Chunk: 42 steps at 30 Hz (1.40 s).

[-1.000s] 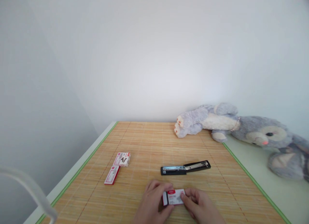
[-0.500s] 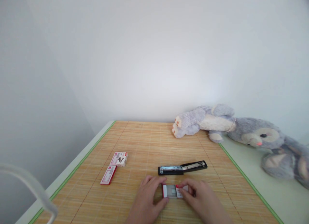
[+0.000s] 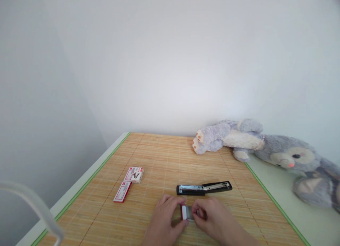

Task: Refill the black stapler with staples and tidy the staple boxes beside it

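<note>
My left hand [image 3: 166,219] has its thumb and fingers closed around the long sides of a small staple box [image 3: 184,213], white and red at its left end. Grey staples [image 3: 189,212] show in the box's middle part. My right hand [image 3: 209,216] pinches at the right end of the box, its fingertips against the grey contents; what lies between them is hidden. Just beyond both hands lies a black stapler [image 3: 191,190], hinged wide open, its metal tray facing up.
Several small red and white boxes [image 3: 123,191] lie together on the bamboo mat [image 3: 159,157] at left. A grey plush toy [image 3: 244,138] lies along the wall at the back right. A white curved bar [image 3: 34,200] crosses the lower left.
My right fingers have moved in toward the left hand, onto the grey contents. The red and white piece they were at is no longer visible. The view has shifted slightly.
</note>
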Tool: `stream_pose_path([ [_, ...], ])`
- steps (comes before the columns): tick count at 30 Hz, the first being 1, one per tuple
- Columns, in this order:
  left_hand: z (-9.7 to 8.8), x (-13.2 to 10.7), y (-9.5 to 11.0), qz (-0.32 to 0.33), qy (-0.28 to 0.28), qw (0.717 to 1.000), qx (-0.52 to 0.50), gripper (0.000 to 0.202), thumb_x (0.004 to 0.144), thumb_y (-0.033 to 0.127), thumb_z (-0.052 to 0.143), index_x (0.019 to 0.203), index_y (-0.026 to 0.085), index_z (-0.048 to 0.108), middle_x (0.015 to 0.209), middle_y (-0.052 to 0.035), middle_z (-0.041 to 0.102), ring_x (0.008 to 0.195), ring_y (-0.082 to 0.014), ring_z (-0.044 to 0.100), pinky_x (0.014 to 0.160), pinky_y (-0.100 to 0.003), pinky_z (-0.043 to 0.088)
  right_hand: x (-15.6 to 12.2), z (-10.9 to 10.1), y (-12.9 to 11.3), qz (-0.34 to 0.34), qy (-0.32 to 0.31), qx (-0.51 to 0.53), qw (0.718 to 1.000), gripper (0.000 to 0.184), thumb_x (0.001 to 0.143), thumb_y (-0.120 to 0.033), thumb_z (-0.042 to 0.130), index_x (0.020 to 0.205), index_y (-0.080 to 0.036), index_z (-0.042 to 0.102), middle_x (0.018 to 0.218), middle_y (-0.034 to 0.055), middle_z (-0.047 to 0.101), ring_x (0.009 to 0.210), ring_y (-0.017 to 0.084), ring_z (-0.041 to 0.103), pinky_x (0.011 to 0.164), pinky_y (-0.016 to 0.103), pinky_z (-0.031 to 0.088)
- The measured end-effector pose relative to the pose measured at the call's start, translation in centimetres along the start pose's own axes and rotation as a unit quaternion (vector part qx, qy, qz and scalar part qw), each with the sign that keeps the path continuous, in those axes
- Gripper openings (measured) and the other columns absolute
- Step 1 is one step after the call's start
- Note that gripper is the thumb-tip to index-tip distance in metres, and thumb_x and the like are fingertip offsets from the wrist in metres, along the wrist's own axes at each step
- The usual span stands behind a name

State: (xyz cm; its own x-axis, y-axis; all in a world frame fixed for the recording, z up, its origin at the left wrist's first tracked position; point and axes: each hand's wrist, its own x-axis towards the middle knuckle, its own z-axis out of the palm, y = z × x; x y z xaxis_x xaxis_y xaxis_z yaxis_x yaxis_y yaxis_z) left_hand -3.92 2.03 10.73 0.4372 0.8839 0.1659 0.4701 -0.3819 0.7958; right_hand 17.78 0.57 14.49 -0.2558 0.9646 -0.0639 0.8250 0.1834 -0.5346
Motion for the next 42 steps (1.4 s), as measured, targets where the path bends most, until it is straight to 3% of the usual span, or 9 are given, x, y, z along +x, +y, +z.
stream_pose_path([
  [6,0.1,0.1,0.1,-0.020,-0.002,1.000,-0.008,0.045,0.076,0.017,0.075,0.119,0.030,0.067,0.118,-0.0025,0.068,0.116,-0.0249,0.059,0.103,-0.038,0.046,-2.2,2.0,3.1,0.048,0.055,0.163,0.984,0.030,0.098,-0.044,0.051,0.091,-0.020,0.068,0.061,-0.0066,0.043,0.058,0.013,0.043,0.057,0.024,0.031],
  [14,-0.3,-0.5,-0.2,-0.031,0.001,0.999,-0.029,0.049,0.073,0.013,0.075,0.119,0.028,0.064,0.120,-0.0040,0.066,0.116,-0.0250,0.059,0.105,-0.039,0.045,-4.4,2.9,6.2,0.094,0.080,0.148,0.981,0.036,0.098,-0.052,0.050,0.093,-0.020,0.066,0.062,-0.0063,0.044,0.057,0.014,0.046,0.058,0.025,0.035],
  [16,-0.7,-0.6,-0.2,-0.024,0.004,0.999,-0.029,0.040,0.075,0.013,0.074,0.112,0.027,0.066,0.117,-0.0036,0.067,0.113,-0.0241,0.060,0.101,-0.037,0.046,-4.7,2.3,6.8,0.096,0.085,0.138,0.982,0.036,0.096,-0.050,0.055,0.113,-0.020,0.067,0.063,-0.0065,0.048,0.058,0.014,0.050,0.059,0.025,0.038],
  [19,-1.1,-0.5,0.0,-0.001,-0.011,1.000,-0.016,0.027,0.080,0.014,0.073,0.103,0.028,0.069,0.111,-0.0018,0.070,0.109,-0.0225,0.060,0.097,-0.035,0.046,-4.7,1.0,7.2,0.087,0.049,0.126,0.987,0.054,0.089,-0.044,0.065,0.140,-0.024,0.059,0.068,-0.0057,0.057,0.063,0.015,0.056,0.062,0.025,0.040],
  [25,-0.8,0.7,1.3,0.027,-0.038,0.998,0.030,0.016,0.083,0.020,0.077,0.096,0.030,0.074,0.104,0.0005,0.075,0.105,-0.0230,0.060,0.095,-0.037,0.044,-3.6,-0.3,4.9,0.064,0.000,0.096,0.993,0.032,0.085,-0.034,0.067,0.115,-0.028,0.076,0.068,-0.0030,0.064,0.063,0.015,0.057,0.059,0.025,0.035],
  [30,-0.5,0.7,1.8,0.036,-0.053,0.998,0.030,0.017,0.082,0.023,0.079,0.097,0.031,0.074,0.102,0.0018,0.075,0.104,-0.0232,0.060,0.095,-0.038,0.044,-3.0,0.4,3.4,0.067,0.000,0.078,0.995,0.036,0.083,-0.032,0.069,0.118,-0.030,0.076,0.068,-0.0032,0.066,0.063,0.016,0.059,0.060,0.025,0.036],
  [34,-0.4,0.4,1.3,0.014,-0.001,1.000,0.016,0.029,0.072,0.024,0.086,0.091,0.025,0.064,0.102,-0.0013,0.069,0.102,-0.0243,0.059,0.092,-0.036,0.046,-2.9,0.7,3.0,0.084,0.014,0.070,0.994,0.053,0.083,-0.036,0.071,0.135,-0.030,0.068,0.068,-0.0029,0.067,0.064,0.017,0.062,0.060,0.025,0.038],
  [38,-0.4,1.2,0.2,0.006,0.093,0.995,0.027,0.018,0.087,0.025,0.069,0.104,0.025,0.062,0.117,-0.0053,0.066,0.116,-0.0252,0.056,0.102,-0.041,0.044,-2.5,0.4,1.5,0.068,0.019,0.029,0.997,0.027,0.086,-0.039,0.069,0.111,-0.035,0.079,0.067,-0.0022,0.069,0.063,0.017,0.062,0.060,0.025,0.035],
  [42,-0.5,3.4,-1.0,-0.010,0.114,0.989,0.094,0.048,0.082,0.033,0.076,0.129,0.029,0.064,0.146,-0.0070,0.056,0.137,-0.0304,0.044,0.116,-0.050,0.034,-2.0,0.2,0.2,0.047,0.019,0.005,0.999,0.019,0.089,-0.037,0.065,0.100,-0.034,0.080,0.069,-0.0027,0.072,0.063,0.016,0.063,0.061,0.026,0.034],
])
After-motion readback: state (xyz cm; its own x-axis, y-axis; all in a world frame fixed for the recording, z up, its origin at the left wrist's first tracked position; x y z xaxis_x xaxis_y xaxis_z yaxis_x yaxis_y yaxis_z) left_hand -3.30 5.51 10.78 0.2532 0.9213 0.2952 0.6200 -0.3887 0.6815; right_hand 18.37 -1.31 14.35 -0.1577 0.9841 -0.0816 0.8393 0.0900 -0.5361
